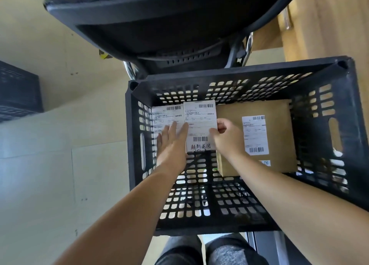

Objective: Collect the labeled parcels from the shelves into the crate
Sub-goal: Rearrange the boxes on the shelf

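Over grey-clad knees (229,252), the left hand (171,142) is resting flat-fingered on the left white parcel (165,115) in the crate (239,73) while the right hand (227,138) is pinching the edge of the middle white parcel (199,121), which is looking light and stiff, best gripped by its sides.

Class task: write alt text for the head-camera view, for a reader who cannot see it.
A person's right hand pinches the middle white parcel inside a black crate, while the left hand lies flat on the left white parcel. A labelled brown box sits at the crate's right; a black chair stands behind.
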